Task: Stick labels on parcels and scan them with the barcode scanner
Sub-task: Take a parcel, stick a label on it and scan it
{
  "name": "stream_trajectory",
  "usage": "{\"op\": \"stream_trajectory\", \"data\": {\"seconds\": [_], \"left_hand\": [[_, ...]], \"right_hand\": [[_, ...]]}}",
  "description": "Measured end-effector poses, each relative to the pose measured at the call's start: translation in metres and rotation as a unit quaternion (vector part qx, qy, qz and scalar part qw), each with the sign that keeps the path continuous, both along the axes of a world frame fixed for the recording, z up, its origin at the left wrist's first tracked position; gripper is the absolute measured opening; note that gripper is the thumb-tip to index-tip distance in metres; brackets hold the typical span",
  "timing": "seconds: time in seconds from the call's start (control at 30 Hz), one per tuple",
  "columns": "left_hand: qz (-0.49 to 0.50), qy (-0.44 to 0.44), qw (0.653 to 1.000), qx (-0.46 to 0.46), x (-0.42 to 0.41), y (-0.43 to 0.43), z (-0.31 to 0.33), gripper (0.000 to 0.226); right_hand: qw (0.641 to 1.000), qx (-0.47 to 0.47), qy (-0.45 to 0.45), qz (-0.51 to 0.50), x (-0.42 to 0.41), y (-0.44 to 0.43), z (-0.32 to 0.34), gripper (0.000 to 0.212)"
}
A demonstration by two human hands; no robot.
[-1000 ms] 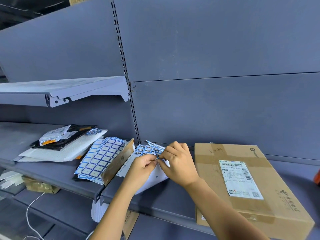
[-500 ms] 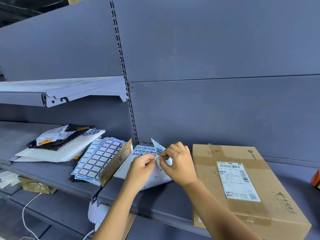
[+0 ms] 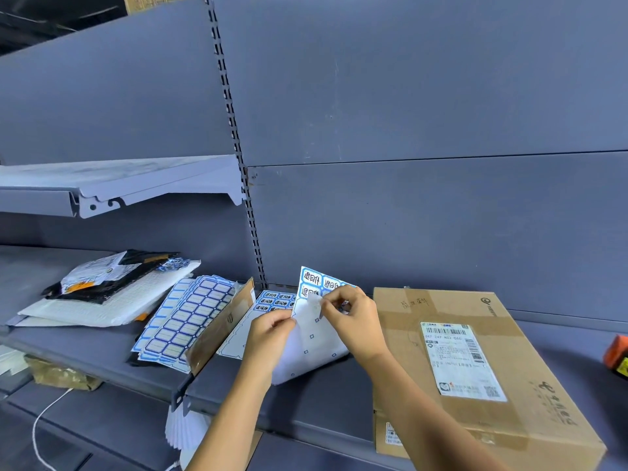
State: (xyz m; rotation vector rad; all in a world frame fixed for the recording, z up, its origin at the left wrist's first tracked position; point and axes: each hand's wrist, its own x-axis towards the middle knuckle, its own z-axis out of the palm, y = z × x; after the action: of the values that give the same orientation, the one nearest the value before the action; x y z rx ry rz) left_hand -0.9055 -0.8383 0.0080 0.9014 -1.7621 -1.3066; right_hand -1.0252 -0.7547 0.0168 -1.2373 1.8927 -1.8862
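Plainly, two hands hold a label sheet (image 3: pixel 316 338) beside a parcel (image 3: pixel 530 379).
The grey shelf (image 3: pixel 323 396) carries the taped-shut cardboard parcel at right, white shipping label (image 3: pixel 458 362) facing up, contents hidden. Just left of it, the half-bare, blue-bordered sheet curls up off the shelf; the left hand (image 3: pixel 268 338) pinches its edge, and the right hand (image 3: pixel 353 317) pinches one pale label (image 3: pixel 314 302) at it.

This is looking like a parcel storeroom or courier pick-up point: grey metal shelving (image 3: pixel 407 96) is filling the whole frame, with boards hanging from a slotted upright (image 3: pixel 234 130) at centre. A taped cardboard parcel (image 3: pixel 530 396) bearing a printed shipping label (image 3: pixel 458 358) is lying at lower right, while padded mailers (image 3: pixel 102 311) and sheets of blue-bordered labels (image 3: pixel 190 321) are sitting at left
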Motion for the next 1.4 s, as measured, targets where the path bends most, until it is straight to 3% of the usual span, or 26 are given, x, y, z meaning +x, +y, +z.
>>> {"op": "stream_trajectory", "data": {"seconds": [0.23, 0.37, 0.5, 0.6, 0.67, 0.73, 0.8, 0.9, 1.03, 1.17, 1.2, 1.27, 1.3, 1.4], "left_hand": [[0.045, 0.038, 0.993, 0.097, 0.0, -0.009, -0.008, 0.017], [0.047, 0.028, 0.988, 0.144, 0.004, -0.033, -0.018, 0.007], [0.054, 0.026, 0.981, 0.183, 0.003, -0.08, -0.01, 0.036], [0.114, -0.023, 0.988, 0.096, -0.001, -0.099, 0.008, 0.013], [0.13, -0.145, 0.98, -0.038, -0.002, -0.108, 0.006, 0.021], [0.105, -0.335, 0.918, -0.183, 0.002, -0.107, -0.011, 0.038], [0.049, -0.446, 0.853, -0.266, 0.005, -0.096, -0.038, 0.034], [-0.04, -0.464, 0.841, -0.275, 0.01, -0.077, -0.075, 0.04], [-0.009, -0.463, 0.835, -0.298, 0.012, -0.077, -0.087, 0.047], [0.008, -0.535, 0.775, -0.337, 0.009, -0.071, -0.076, 0.059], [0.016, -0.533, 0.774, -0.342, 0.006, -0.068, -0.072, 0.063], [0.051, -0.457, 0.81, -0.364, -0.002, -0.058, -0.06, 0.051], [0.071, -0.396, 0.849, -0.342, -0.007, -0.049, -0.047, 0.038], [0.088, -0.176, 0.961, -0.195, -0.022, -0.02, 0.006, 0.025]], "right_hand": [[0.987, -0.079, -0.136, 0.032, -0.006, 0.001, 0.002, 0.022], [0.972, -0.11, -0.207, 0.033, -0.01, 0.003, 0.004, 0.027], [0.958, -0.125, -0.256, 0.001, -0.013, 0.006, 0.004, 0.027], [0.949, -0.131, -0.286, -0.007, -0.015, 0.008, 0.003, 0.025], [0.951, -0.121, -0.285, -0.007, -0.015, 0.008, 0.003, 0.026], [0.955, -0.107, -0.276, -0.002, -0.015, 0.008, 0.002, 0.026], [0.957, -0.097, -0.273, 0.001, -0.015, 0.007, 0.002, 0.027], [0.957, -0.09, -0.274, -0.001, -0.016, 0.005, 0.002, 0.027], [0.961, -0.082, -0.264, -0.004, -0.018, 0.001, 0.001, 0.024], [0.965, -0.077, -0.251, -0.007, -0.017, 0.001, 0.002, 0.027], [0.967, -0.075, -0.245, -0.006, -0.016, 0.002, 0.002, 0.027], [0.97, -0.071, -0.23, -0.002, -0.014, 0.003, 0.002, 0.025], [0.973, -0.069, -0.221, -0.005, -0.013, 0.004, 0.003, 0.025], [0.99, -0.052, -0.116, -0.068, -0.011, 0.002, 0.001, 0.02]]}}
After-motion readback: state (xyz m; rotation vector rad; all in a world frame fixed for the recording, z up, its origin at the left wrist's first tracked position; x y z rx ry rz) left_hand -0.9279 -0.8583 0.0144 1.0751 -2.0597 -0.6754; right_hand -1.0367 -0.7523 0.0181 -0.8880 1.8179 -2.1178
